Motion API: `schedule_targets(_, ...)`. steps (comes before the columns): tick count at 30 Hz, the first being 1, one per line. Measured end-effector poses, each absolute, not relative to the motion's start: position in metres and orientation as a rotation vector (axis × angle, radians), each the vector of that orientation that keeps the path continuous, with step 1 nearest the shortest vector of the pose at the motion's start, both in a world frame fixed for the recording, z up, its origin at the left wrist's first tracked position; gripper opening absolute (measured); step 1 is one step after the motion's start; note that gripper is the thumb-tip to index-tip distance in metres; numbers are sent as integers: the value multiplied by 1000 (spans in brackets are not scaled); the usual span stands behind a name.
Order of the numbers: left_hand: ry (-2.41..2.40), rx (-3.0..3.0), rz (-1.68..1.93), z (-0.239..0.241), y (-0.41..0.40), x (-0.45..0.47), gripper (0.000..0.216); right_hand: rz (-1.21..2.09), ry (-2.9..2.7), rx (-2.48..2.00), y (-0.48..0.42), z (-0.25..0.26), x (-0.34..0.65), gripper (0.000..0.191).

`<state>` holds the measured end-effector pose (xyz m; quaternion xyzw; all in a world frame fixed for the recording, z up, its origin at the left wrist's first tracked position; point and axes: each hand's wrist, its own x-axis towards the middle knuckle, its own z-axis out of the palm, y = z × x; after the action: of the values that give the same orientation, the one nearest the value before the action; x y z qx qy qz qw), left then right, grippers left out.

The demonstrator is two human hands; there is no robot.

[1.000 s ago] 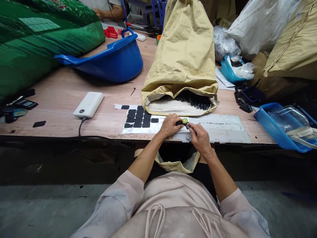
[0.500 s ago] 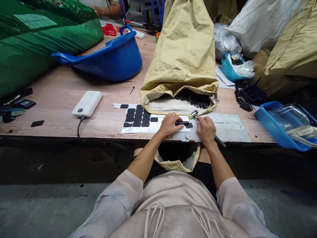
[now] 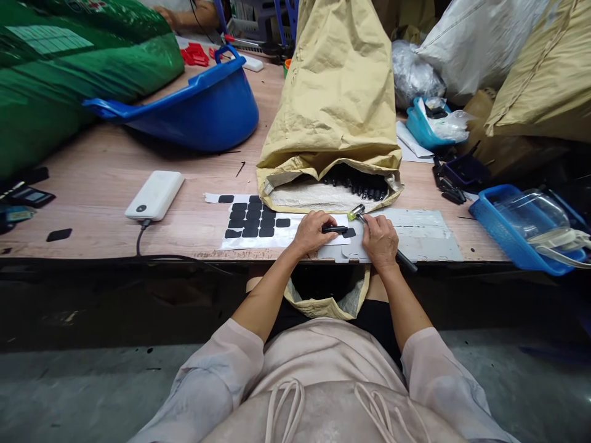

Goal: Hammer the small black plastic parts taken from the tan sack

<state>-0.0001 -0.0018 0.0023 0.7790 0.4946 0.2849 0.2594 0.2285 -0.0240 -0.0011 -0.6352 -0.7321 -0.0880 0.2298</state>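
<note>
My left hand (image 3: pixel 316 231) is closed on a slim black part (image 3: pixel 334 229), pinched just above the work surface. In my right hand (image 3: pixel 380 238) is a small hammer (image 3: pixel 357 213) with a shiny metal head and a yellow-green face; its black handle sticks out below the wrist. The hammer's head is just beyond the black part, apart from it. Between the hands a single black rounded-square pad (image 3: pixel 349 232) lies on a grey board (image 3: pixel 415 234). Left of my left hand, a white backing sheet (image 3: pixel 289 236) carries rows of similar black pads.
A yellow sack (image 3: pixel 339 111) of black parts opens toward me. Another open sack (image 3: pixel 323 306) sits in my lap. To the left are a white power bank (image 3: pixel 156 195) and a blue basin (image 3: pixel 198 117); a blue basket (image 3: pixel 501 237) stands right. Another person's arm (image 3: pixel 196 17) shows at the back.
The whole view has shifted slightly, so things on the table appear a little further left. Both hands keep their grips, and the hammer and black part hold nearly the same positions.
</note>
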Motion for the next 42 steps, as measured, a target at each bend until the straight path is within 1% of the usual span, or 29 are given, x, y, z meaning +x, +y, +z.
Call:
schedule_targets(6, 1331, 2141, 800, 10, -9, 1, 14, -284, -2027, -1749, -24, 0, 228, 32)
schedule_targets(8, 1273, 2187, 829, 14, -27, 3, 12, -286, -2031, -1757, -25, 0, 228, 32)
schedule_targets(11, 1047, 2276, 817, 10, -70, 6, 13, -279, -2034, -1770, -25, -1, 228, 33)
schedule_targets(13, 869, 2322, 730, -1, -99, 6, 14, -279, -2029, -1763, -24, -2, 229, 33)
schedule_targets(15, 815, 2338, 601, -18, -120, 4, 12, -289, -2023, -1747, -24, -4, 229, 33)
schedule_targets(18, 1019, 2314, 393, -41, -134, -1, 12, -304, -2018, -1741, -24, -5, 229, 32)
schedule_targets(20, 1117, 2292, 310, -45, -134, -4, 14, -300, -2028, -1748, -24, -4, 229, 32)
schedule_targets(22, 1061, 2295, 351, -36, -127, -5, 11, -301, -2034, -1753, -24, -4, 229, 32)
schedule_targets(23, 1013, 2302, 419, -28, -120, -4, 10, -306, -2033, -1753, -24, -4, 229, 31)
schedule_targets(25, 1012, 2295, 606, -9, -97, -3, 15, -321, -2028, -1751, -25, -3, 228, 31)
schedule_targets(28, 1346, 2179, 855, 16, -38, -5, 21, -317, -2032, -1760, -25, -2, 228, 32)
schedule_targets(31, 1770, 1980, 970, 26, 31, -12, 25, -289, -2042, -1771, -26, 0, 227, 32)
schedule_targets(33, 1941, 1915, 965, 27, 66, -17, 28, -276, -2047, -1771, -26, 1, 227, 32)
schedule_targets(36, 2043, 1893, 850, 26, 93, -20, 29, -276, -2059, -1772, -26, 2, 227, 32)
schedule_targets(42, 2157, 1907, 663, 29, 90, -24, 24, -281, -2062, -1790, -27, 3, 226, 31)
